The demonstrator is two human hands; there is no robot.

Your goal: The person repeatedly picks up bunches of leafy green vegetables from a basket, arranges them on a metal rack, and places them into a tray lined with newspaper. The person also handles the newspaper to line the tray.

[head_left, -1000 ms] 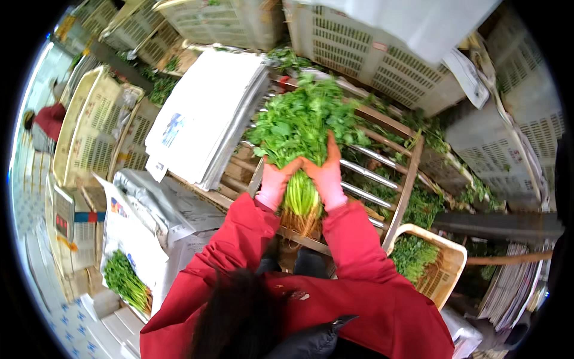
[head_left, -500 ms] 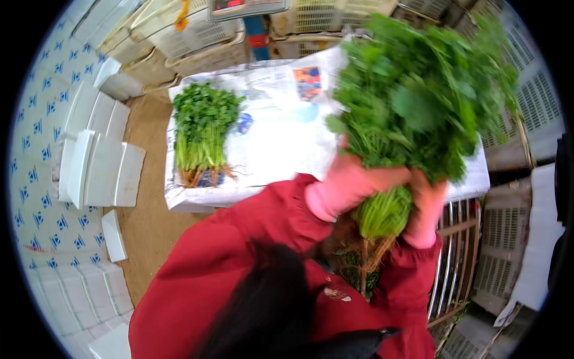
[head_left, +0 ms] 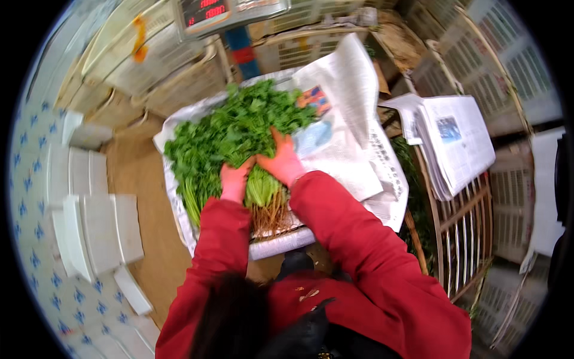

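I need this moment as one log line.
left hand: on leafy greens bunch; right hand: on same bunch; bunch: lying on newspaper

Herb bunch point(head_left: 258, 134) was over the slatted rack point(head_left: 463, 239) 1 s ago, up in the air 0.5 s ago, now down on newspaper point(head_left: 347, 161), just beside the other bunch point(head_left: 197, 194); leaves of the two now run together. Left hand point(head_left: 235, 179) and right hand point(head_left: 281, 160) went with it. View swung left: rack now right side, scale point(head_left: 233, 17) at top.
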